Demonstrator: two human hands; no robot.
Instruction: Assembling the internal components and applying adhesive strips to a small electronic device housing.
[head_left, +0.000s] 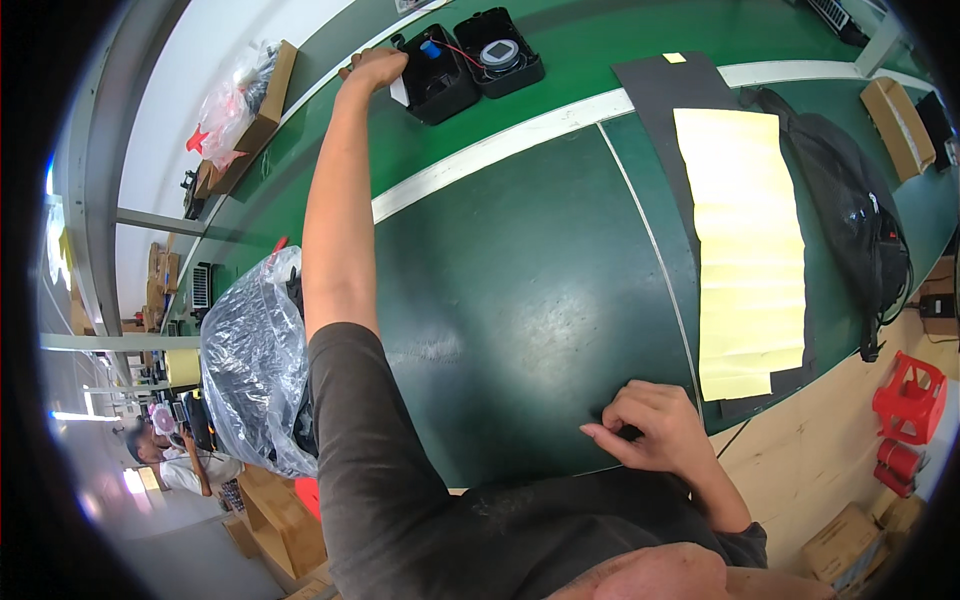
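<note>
My left arm stretches far across the green table. My left hand [376,68], its fingers curled, is at the left side of an open black case [440,92]. A small white piece [400,91] shows between that hand and the case; I cannot tell whether the hand grips it. Inside the case are a blue part and a red wire, and its other half [500,55] carries a round grey device [500,54]. Near the table's front edge, my right hand [650,425] is closed with thumb and fingers bent. A dark spot shows between them, too unclear to name.
Creased yellow paper [745,250] lies on a dark sheet at the right, beside a black backpack [850,200]. A clear plastic bag [258,365] sits at the left. Cardboard boxes [265,105] stand beyond. Red stools [910,398] are at the right; another person [190,460] is far left.
</note>
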